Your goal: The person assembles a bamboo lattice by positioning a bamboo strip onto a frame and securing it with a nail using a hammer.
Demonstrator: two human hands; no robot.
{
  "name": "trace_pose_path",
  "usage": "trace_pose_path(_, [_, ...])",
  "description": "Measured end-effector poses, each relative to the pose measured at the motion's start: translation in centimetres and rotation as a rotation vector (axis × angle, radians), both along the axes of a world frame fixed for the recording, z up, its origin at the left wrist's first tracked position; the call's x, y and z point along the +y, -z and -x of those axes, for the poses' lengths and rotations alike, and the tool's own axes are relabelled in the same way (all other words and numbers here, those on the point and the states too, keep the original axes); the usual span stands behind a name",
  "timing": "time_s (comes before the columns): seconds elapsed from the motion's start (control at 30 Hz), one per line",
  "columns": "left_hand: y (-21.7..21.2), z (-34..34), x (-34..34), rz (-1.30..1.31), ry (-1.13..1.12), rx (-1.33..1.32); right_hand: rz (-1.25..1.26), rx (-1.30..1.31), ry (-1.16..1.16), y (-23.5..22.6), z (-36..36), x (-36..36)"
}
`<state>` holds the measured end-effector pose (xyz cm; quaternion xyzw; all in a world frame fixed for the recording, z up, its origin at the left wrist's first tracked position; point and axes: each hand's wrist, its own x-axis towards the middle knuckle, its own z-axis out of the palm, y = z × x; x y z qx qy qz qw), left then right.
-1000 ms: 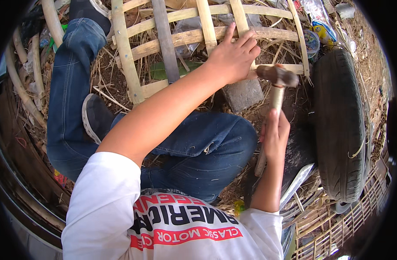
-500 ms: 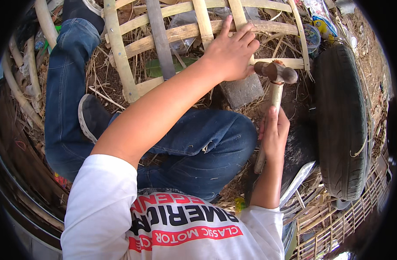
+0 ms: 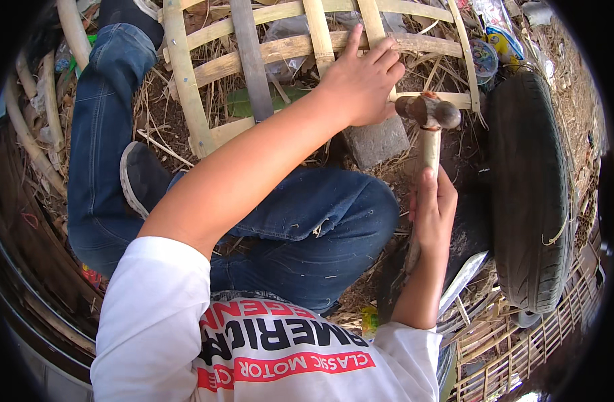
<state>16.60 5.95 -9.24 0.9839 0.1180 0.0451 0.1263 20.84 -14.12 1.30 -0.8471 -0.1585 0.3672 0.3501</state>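
My left hand (image 3: 364, 80) lies flat, fingers spread, on a flat lattice of bamboo strips (image 3: 186, 87) that rests on the straw-covered ground. Under the lattice's near edge, just below that hand, sits a grey stone block (image 3: 377, 142). My right hand (image 3: 433, 211) grips the pale wooden handle of a hammer. Its rusty metal head (image 3: 429, 110) is just right of my left hand's fingers, over the lattice edge. My legs in blue jeans are folded beneath me, with a dark shoe (image 3: 141, 177) at the left.
A black rubber tyre (image 3: 528, 194) stands on the right. A long metal blade (image 3: 462, 281) lies near my right forearm. Woven bamboo panels (image 3: 521, 355) lie at the lower right, bamboo poles (image 3: 32, 127) at the left, and litter at the top right.
The hammer head has shifted slightly up and left toward my left hand's fingers. My left hand has stayed pressed on the lattice.
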Motion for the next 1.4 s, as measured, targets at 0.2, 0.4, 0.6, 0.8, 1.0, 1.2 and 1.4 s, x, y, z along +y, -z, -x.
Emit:
trace_pose_path(0.2, [0.0,-0.7,0.4,-0.016,-0.026,-0.090,-0.009,-0.002,-0.021,0.4,-0.4,0.3])
trace_pose_path(0.4, [0.0,-0.1,0.6,-0.059,-0.035,-0.001,0.002,-0.028,-0.004,1.5,0.1,0.6])
trace_pose_path(0.6, [-0.4,-0.1,0.2,-0.108,-0.018,0.004,-0.004,-0.026,-0.003,1.3,0.0,-0.2])
trace_pose_path(0.8, [-3.4,-0.5,1.1,0.169,0.081,0.172,-0.020,-0.021,-0.002,1.6,0.0,0.5])
trace_pose_path(1.0, [-3.8,-0.1,1.2,0.218,0.075,0.166,-0.056,-0.091,0.080,0.5,0.7,0.3])
trace_pose_path(1.2, [-3.2,0.4,0.7,0.108,0.047,0.096,-0.174,-0.064,0.118,0.6,0.2,-0.6])
trace_pose_path(1.4, [-3.4,0.0,0.6,0.149,0.050,0.068,-0.205,-0.070,0.154,0.3,0.6,-0.8])
